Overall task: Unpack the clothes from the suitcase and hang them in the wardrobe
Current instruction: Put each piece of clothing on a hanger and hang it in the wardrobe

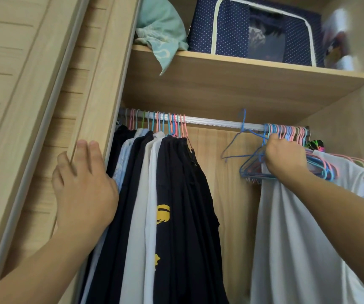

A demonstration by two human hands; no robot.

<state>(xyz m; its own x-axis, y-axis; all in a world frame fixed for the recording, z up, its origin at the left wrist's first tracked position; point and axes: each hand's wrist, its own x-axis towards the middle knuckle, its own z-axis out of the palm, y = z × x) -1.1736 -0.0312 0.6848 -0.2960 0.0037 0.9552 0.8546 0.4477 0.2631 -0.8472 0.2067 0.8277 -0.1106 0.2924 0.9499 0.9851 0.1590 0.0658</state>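
Head view, looking up into an open wardrobe (238, 84). Left hand (82, 185) is reaching up at the left side, fingers straight and spread, resting against the edge of the sliding door (45, 106) and just touching the leftmost hanging clothes; it is holding nothing. Right hand (286, 154) is reaching up to the right end of the rail (214, 122), fingers curled around a bunch of empty hangers (255, 165), blue ones nearest, pink and blue ones behind the wrist. One loose blue hanger (239, 137) is hanging tilted on the rail just left of that hand.

A white garment (297, 227) is hanging below the right hand and forearm, draping down the right side of the wardrobe; cannot tell whether the hand is also pinching it. A row of dark and white clothes (165, 205) is hanging on pastel hangers at the left end of the rail, the front dark one showing a yellow print (163, 213). Bare rail is showing between the two groups.

On the shelf (264, 69) above, a teal cloth (161, 34) is lying at the left, one corner drooping over the edge, beside a navy dotted storage box (227, 25). Something blurred is sitting at the far right of the shelf.
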